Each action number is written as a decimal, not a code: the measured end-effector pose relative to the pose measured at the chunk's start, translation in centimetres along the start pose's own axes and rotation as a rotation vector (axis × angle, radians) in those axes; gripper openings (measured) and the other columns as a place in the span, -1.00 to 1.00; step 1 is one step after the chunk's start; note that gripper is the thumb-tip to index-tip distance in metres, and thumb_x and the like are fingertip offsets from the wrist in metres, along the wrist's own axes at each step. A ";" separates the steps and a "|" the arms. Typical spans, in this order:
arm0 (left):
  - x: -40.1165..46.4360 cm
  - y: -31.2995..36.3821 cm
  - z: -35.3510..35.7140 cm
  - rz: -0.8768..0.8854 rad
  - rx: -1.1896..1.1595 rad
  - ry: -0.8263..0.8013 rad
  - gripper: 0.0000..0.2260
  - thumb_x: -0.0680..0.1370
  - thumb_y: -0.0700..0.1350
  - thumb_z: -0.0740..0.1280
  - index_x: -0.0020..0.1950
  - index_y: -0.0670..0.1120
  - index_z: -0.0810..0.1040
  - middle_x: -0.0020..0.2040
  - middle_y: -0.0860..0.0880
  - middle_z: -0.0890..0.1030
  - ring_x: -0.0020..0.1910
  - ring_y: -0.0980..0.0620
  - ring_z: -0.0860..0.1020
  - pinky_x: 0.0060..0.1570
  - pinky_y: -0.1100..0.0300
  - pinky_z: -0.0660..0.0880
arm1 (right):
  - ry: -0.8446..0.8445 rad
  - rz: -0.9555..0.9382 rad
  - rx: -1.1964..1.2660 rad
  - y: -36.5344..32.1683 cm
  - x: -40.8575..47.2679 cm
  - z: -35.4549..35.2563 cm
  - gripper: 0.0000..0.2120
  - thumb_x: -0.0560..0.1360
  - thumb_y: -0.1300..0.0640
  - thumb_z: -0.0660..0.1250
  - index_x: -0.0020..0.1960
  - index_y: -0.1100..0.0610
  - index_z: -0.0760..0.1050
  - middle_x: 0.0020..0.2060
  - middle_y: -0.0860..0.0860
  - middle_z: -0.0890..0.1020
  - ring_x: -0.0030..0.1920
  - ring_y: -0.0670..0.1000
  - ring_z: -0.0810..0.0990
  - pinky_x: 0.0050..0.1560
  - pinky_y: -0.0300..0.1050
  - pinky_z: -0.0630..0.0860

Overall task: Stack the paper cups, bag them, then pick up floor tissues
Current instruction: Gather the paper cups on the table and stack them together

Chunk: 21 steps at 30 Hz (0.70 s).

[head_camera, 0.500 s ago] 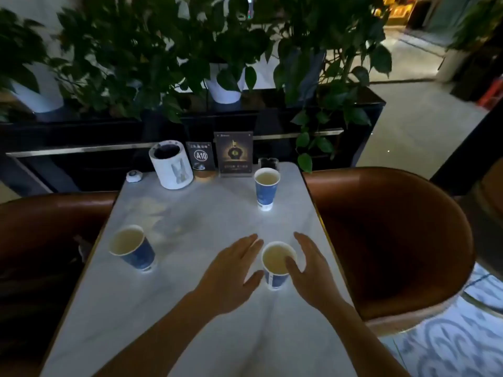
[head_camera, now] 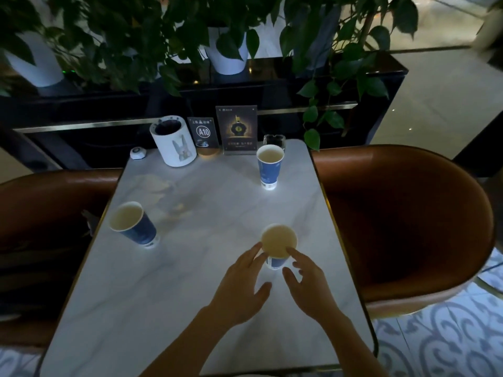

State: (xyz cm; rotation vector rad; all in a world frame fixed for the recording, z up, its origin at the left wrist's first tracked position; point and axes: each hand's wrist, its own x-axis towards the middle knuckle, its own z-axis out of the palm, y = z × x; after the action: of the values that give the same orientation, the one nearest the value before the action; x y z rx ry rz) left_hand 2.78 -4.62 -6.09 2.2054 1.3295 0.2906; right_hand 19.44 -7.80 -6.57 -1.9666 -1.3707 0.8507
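Note:
Three blue paper cups with pale insides stand upright on the white marble table [head_camera: 206,308]. The near cup [head_camera: 279,240] is between my hands. My left hand [head_camera: 242,287] has its fingertips against that cup's left side, thumb spread away. My right hand [head_camera: 307,284] rests its index finger on the cup's right rim, other fingers apart. Neither hand wraps around it. A second cup [head_camera: 133,225] leans out near the left edge. The third cup [head_camera: 269,167] stands at the far right. No bag or tissues are in view.
At the table's far end stand a white rabbit-print holder [head_camera: 174,145], an A10 sign [head_camera: 203,133], a menu card [head_camera: 236,130], a glass ashtray [head_camera: 274,140] and a call button [head_camera: 138,153]. Brown armchairs [head_camera: 402,229] flank the table. Potted plants [head_camera: 226,50] sit behind.
Both hands have drawn back toward me and closed in, so their fingertips now touch the near cup instead of flanking it. The view has tilted down slightly.

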 end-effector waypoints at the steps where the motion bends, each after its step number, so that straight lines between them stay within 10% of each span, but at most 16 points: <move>1: -0.2 0.1 0.2 -0.010 -0.021 0.001 -0.42 0.59 0.15 0.21 0.57 0.09 0.09 0.59 0.13 0.11 0.54 0.12 0.16 0.48 0.18 0.11 | 0.006 0.004 0.008 0.0 -0.1 0.2 -0.60 0.52 0.02 0.31 0.34 0.05 0.40 0.20 0.03 0.60 0.07 -0.11 0.53 0.13 -0.31 0.37; 10: -0.3 -0.3 -0.2 -0.012 -0.010 -0.001 -0.43 0.60 0.13 0.20 0.56 0.09 0.09 0.61 0.10 0.05 0.55 0.10 0.13 0.47 0.17 0.14 | 0.014 -0.037 -0.070 -0.1 0.0 0.5 -0.72 0.56 0.11 0.26 0.26 0.11 0.48 0.17 0.06 0.61 0.10 0.01 0.58 0.17 -0.15 0.48; 17: -1.2 -1.3 -1.0 -0.116 -0.152 0.041 -0.44 0.59 0.07 0.26 0.54 0.06 0.14 0.57 0.09 0.18 0.52 0.12 0.19 0.46 0.24 0.14 | 0.013 -0.039 -0.073 -0.9 0.3 0.4 -0.74 0.60 0.19 0.18 0.25 0.16 0.49 0.06 0.06 0.63 -0.10 -0.10 0.53 -0.15 -0.48 0.36; 21: -2.8 -3.0 -1.8 -0.168 -0.174 0.089 -0.45 0.57 0.03 0.31 0.52 0.05 0.20 0.51 0.09 0.30 0.42 0.18 0.30 0.36 0.37 0.18 | -0.008 -0.118 -0.089 -2.1 0.0 0.6 -0.72 0.58 0.18 0.21 0.28 0.14 0.48 0.16 0.05 0.61 0.07 -0.02 0.59 0.12 -0.23 0.52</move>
State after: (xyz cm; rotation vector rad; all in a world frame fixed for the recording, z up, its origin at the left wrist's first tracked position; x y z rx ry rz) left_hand -1.67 -5.38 -5.95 1.9445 1.4695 0.4283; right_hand 17.75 -7.08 -5.34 -1.9283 -1.5368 0.7557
